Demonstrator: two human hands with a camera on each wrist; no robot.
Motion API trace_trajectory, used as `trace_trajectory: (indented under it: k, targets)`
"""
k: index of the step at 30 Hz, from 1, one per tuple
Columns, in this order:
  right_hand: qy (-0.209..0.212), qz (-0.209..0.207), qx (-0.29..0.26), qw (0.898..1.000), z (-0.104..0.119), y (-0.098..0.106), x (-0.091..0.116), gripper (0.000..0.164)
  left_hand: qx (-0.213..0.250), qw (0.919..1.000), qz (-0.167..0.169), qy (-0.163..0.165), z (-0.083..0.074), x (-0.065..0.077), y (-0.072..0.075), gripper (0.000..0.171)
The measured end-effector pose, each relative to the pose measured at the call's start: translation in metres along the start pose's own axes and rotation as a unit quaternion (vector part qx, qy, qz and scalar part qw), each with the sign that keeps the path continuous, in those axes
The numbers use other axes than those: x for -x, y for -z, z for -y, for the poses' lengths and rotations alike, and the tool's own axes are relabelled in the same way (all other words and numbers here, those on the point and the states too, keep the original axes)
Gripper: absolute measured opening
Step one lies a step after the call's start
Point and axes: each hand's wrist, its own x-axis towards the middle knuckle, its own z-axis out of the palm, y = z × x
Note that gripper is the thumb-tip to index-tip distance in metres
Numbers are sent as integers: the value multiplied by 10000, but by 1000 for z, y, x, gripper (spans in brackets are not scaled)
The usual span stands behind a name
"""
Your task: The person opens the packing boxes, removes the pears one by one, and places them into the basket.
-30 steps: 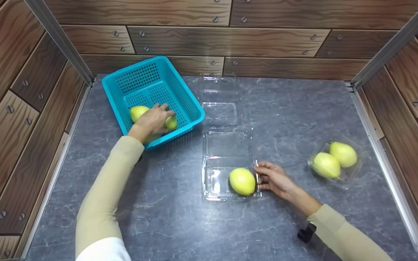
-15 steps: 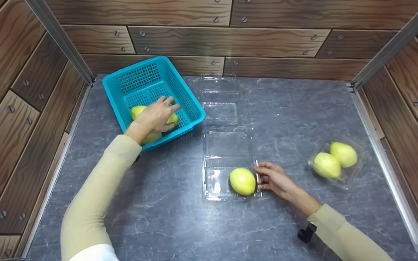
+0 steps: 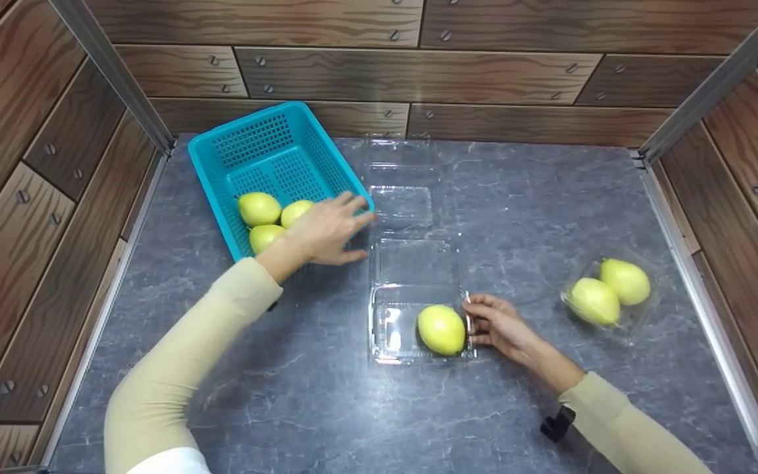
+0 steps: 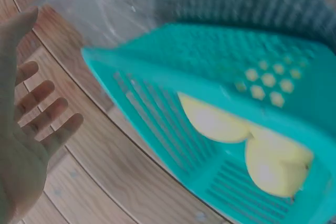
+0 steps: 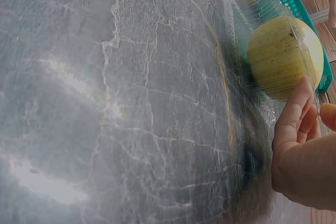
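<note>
My left hand point(image 3: 326, 230) hovers over the front right corner of the blue basket point(image 3: 287, 168), fingers spread and nothing in it. The left wrist view shows its bare palm point(image 4: 21, 166) beside the basket. Inside the basket lie yellow pears, one at the left point(image 3: 259, 209), one in front point(image 3: 265, 237) and one partly behind my hand point(image 3: 297, 214). With thumb and fingers, my right hand point(image 3: 501, 328) pinches the right edge of a clear plastic clamshell box point(image 3: 392, 329), its lid laid back. A single pear point(image 3: 441, 329) sits in that box's right half.
Behind the held box stands another clear clamshell point(image 3: 402, 204), also opened out. Two pears point(image 3: 595, 301) rest in a clear box at the right of the grey marbled table point(image 3: 326, 408). Wood-patterned walls point(image 3: 418, 76) enclose the back and sides.
My left hand has moved right, from among the pears in the basket to the front right rim, uncovering the pears. The right hand keeps its hold on the clamshell's edge.
</note>
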Motion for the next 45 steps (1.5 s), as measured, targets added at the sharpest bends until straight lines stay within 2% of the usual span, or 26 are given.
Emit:
trace_trajectory:
  k: [6, 17, 25, 36, 40, 45]
  targets:
    - [11, -2, 20, 10000, 0, -1, 1, 9, 14, 9986, -37, -534, -27, -6, -10, 71]
    - [42, -27, 57, 10000, 0, 0, 0, 13, -102, 9925, 359, -1166, -74, -15, -35, 74]
    - [-8, -71, 42, 10000, 0, 1, 1, 12, -58, 9863, 297, -1622, -103, -22, -53, 76]
    - [-16, -68, 89, 9999, 0, 1, 0, 11, -16, 9801, 99, -1982, -126, -28, -72, 76]
    - [-14, -32, 114, 9999, 1, 0, 0, 7, -115, 9779, 113, -2086, -132, -31, -77, 77]
    - [7, -23, 72, 10000, 0, 1, 0, 10, -167, 9768, 138, -2132, -137, -35, -82, 78]
